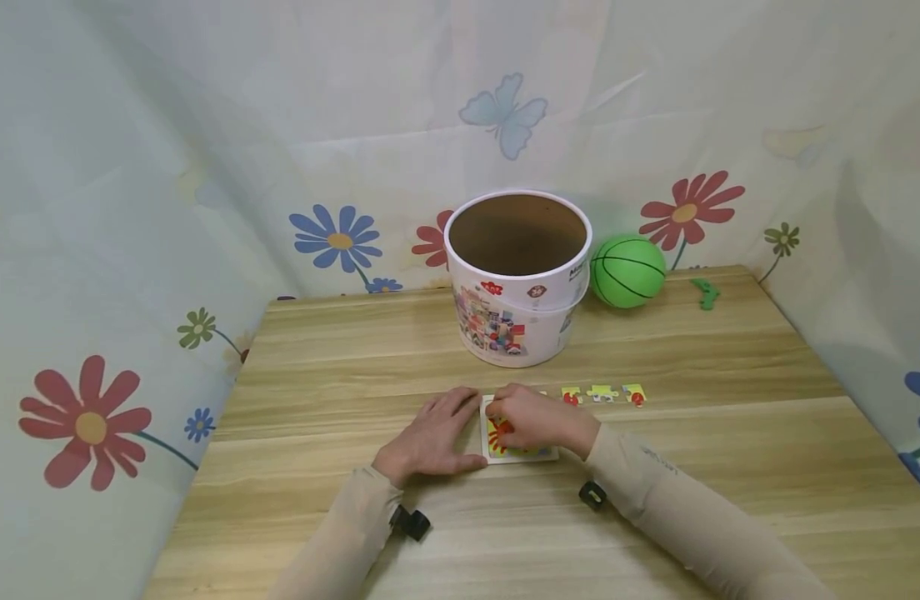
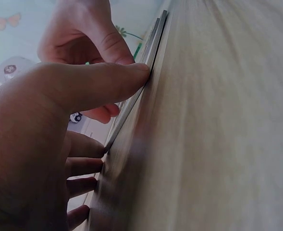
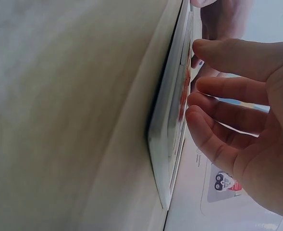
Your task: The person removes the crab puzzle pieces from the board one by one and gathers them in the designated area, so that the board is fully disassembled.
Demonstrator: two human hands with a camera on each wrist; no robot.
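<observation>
1. The left hand is spread wide, thumb and fingers well parted, at the left side of a thin, square, white-framed puzzle board; its thumb touches the near edge, as the left wrist view also shows.
2. The right hand arches over that board, fingers loosely bent and thumb apart from them, fingertips at the printed face; whether they touch a piece there is hard to tell.
3. The board lies flat on the light, wood-grained desk, between the hands, its yellow and red picture partly covered.
4. Just right of it, three loose, yellow, red-and-white-marked puzzle pieces lie in a row, apart from one another.
5. Behind the board stands a round, white, printed bucket with its top uncovered.
6. A green, black-lined ball rests beside the bucket on the right, with a small, flat, green, irregular object farther right.
7. White cloth printed with flowers hangs behind.
</observation>
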